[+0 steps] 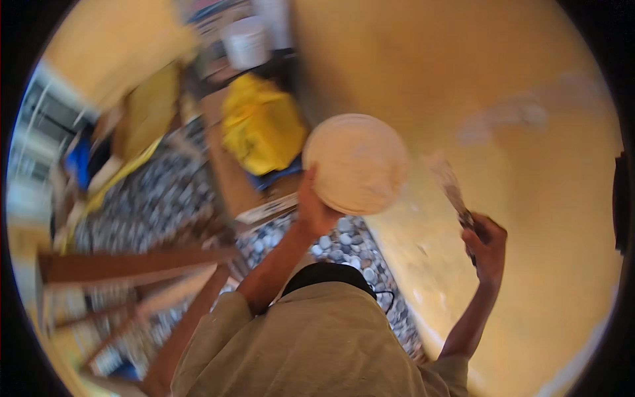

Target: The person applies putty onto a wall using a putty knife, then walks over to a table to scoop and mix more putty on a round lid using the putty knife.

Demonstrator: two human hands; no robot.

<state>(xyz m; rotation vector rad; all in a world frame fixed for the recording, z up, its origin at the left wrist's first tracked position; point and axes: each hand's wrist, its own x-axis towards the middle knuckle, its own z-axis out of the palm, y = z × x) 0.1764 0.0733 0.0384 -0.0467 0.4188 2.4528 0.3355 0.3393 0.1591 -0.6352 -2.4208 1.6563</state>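
Observation:
Near the middle, my left hand [316, 206] grips the edge of a pale, round lid-like disc [357, 164]. Its cream surface looks smeared; blur hides whether it is a lid or the top of a tub. To the right, my right hand [487, 246] is closed round the dark handle of a putty knife or flat brush [450, 188], its pale, coated end pointing up and left. That tool is apart from the disc and in front of a yellow wall [529, 218], which carries a whitish smeared patch [529, 116].
A yellow plastic bag [261, 126] lies on brown cardboard [228, 172] at upper left, with a white bucket [247, 43] beyond. Grey pebbles [149, 192] cover the ground. Brown wooden bars [132, 268] stand at lower left, close to my left arm.

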